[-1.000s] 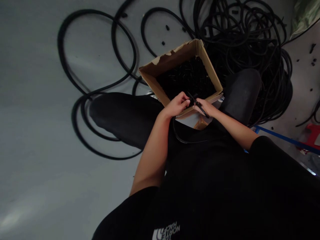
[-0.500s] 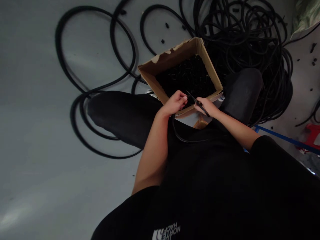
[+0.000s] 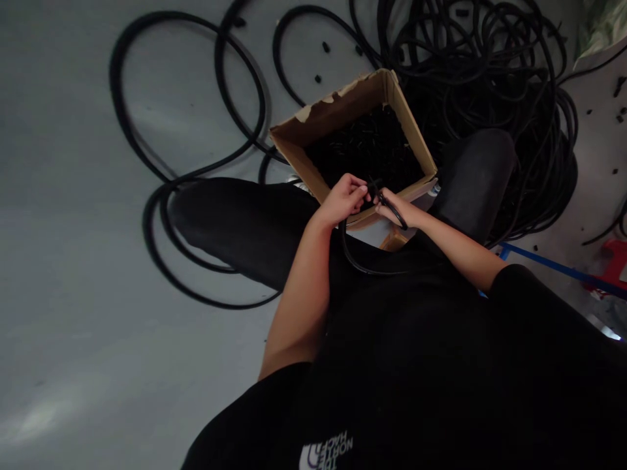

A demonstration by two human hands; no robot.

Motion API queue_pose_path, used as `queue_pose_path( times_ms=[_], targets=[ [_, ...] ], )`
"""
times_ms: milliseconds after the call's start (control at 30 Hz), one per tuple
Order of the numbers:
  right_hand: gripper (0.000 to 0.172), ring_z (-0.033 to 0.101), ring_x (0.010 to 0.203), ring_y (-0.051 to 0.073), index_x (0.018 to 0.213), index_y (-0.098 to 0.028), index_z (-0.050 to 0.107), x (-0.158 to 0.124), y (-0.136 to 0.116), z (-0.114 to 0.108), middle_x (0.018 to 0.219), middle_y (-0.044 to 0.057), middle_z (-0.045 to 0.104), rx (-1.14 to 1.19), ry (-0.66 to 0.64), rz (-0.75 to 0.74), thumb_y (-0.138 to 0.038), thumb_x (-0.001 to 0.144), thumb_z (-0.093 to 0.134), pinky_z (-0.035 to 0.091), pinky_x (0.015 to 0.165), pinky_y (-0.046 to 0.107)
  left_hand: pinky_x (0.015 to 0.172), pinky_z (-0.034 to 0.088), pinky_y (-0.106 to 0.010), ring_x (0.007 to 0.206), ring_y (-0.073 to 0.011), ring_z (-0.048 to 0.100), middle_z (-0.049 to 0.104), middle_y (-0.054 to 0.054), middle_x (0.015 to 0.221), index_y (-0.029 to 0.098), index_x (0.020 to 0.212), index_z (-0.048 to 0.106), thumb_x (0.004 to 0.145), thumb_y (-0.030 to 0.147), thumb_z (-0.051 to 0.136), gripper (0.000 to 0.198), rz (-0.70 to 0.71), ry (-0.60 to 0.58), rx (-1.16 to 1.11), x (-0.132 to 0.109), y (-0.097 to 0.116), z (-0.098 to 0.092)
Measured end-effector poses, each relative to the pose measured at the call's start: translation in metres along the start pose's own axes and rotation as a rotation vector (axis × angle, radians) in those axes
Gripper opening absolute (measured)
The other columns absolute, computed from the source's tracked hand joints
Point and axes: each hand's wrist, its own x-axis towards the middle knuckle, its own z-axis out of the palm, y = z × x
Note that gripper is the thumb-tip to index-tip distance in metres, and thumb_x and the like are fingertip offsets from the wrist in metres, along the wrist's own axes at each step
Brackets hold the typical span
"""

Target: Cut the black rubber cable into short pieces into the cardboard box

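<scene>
My left hand is closed on a black hose, with the end up by the fingertips. From under that hand the hose hangs down and curves right across my lap. My right hand grips black-handled scissors, whose blades sit right by my left fingertips with the hose end between or beside them; exactly how they meet is too dark to make out. Both hands are over the near edge of a cardboard box that holds many short black pieces.
A large tangle of black hose lies beyond and right of the box. Wide hose loops spread over the grey floor at left. Small black bits are scattered about. A blue strip and a red object lie at right.
The scissors have shifted slightly, and their blades now look crossed and spread near my left fingertips. My left hand keeps nearly the same place on the hose.
</scene>
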Motion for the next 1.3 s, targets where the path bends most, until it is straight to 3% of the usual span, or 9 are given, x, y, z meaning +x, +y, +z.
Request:
queue_pose_path(
  times_ms=[133, 233, 333, 600, 800, 1133, 1300],
  targets=[
    [0.024, 0.069, 0.109, 0.025, 0.122, -0.026, 0.060, -0.001, -0.009, -0.001, 0.113, 0.004, 0.069, -0.027, 0.027, -0.030, -0.032, 0.105, 0.075, 0.061, 0.107, 0.040, 0.052, 0.033, -0.021, 0.055, -0.0073, 0.047, 0.071, 0.003, 0.085, 0.028, 0.109, 0.051, 0.107, 0.049, 0.098, 0.051, 0.017, -0.046, 0.000, 0.003, -0.004, 0.003],
    [0.023, 0.071, 0.109, 0.026, 0.122, -0.026, 0.061, -0.002, -0.014, -0.002, 0.111, 0.004, 0.071, -0.042, 0.047, 0.001, -0.031, 0.104, 0.074, 0.061, 0.109, 0.042, 0.052, 0.034, -0.021, 0.054, -0.0078, 0.046, 0.070, 0.004, 0.083, 0.028, 0.108, 0.053, 0.107, 0.042, 0.095, 0.045, 0.022, -0.057, 0.027, 0.003, -0.003, 0.003],
    [0.022, 0.071, 0.102, 0.026, 0.121, -0.026, 0.062, -0.002, -0.015, -0.003, 0.106, 0.003, 0.072, -0.055, 0.041, 0.053, -0.033, 0.104, 0.073, 0.060, 0.105, 0.041, 0.053, 0.036, -0.021, 0.055, -0.0085, 0.047, 0.070, 0.003, 0.083, 0.027, 0.108, 0.054, 0.107, 0.036, 0.091, 0.038, 0.029, -0.060, 0.050, 0.002, -0.002, 0.002],
    [0.022, 0.068, 0.094, 0.023, 0.118, -0.026, 0.064, -0.005, -0.015, -0.004, 0.098, 0.001, 0.071, -0.114, 0.069, 0.086, -0.044, 0.110, 0.071, 0.054, 0.092, 0.036, 0.053, 0.034, -0.023, 0.057, -0.0100, 0.048, 0.070, 0.002, 0.085, 0.028, 0.104, 0.052, 0.106, 0.051, 0.098, 0.051, 0.023, -0.042, 0.037, 0.004, -0.003, 0.002],
    [0.019, 0.064, 0.086, 0.022, 0.112, -0.026, 0.062, -0.009, -0.022, -0.007, 0.090, -0.001, 0.066, -0.174, 0.076, 0.093, -0.043, 0.111, 0.069, 0.047, 0.086, 0.035, 0.052, 0.033, -0.020, 0.056, -0.0075, 0.043, 0.070, 0.003, 0.084, 0.026, 0.106, 0.053, 0.113, 0.039, 0.088, 0.038, -0.016, -0.006, 0.035, 0.001, 0.003, 0.004],
    [0.020, 0.065, 0.079, 0.025, 0.099, -0.028, 0.062, -0.022, -0.047, -0.017, 0.078, 0.000, 0.061, -0.255, 0.090, 0.133, -0.022, 0.107, 0.079, 0.040, 0.079, 0.035, 0.054, 0.035, -0.018, 0.057, -0.0073, 0.044, 0.066, 0.003, 0.082, 0.025, 0.105, 0.056, 0.112, 0.020, 0.081, 0.027, -0.070, 0.026, 0.067, -0.004, 0.009, 0.006],
    [0.021, 0.068, 0.080, 0.026, 0.096, -0.028, 0.061, -0.024, -0.047, -0.017, 0.078, 0.001, 0.064, -0.269, 0.115, 0.134, -0.021, 0.106, 0.078, 0.043, 0.079, 0.034, 0.053, 0.034, -0.018, 0.056, -0.0058, 0.043, 0.066, 0.004, 0.081, 0.025, 0.106, 0.055, 0.114, 0.024, 0.084, 0.030, -0.066, 0.007, 0.050, -0.004, 0.008, 0.004]
  ],
)
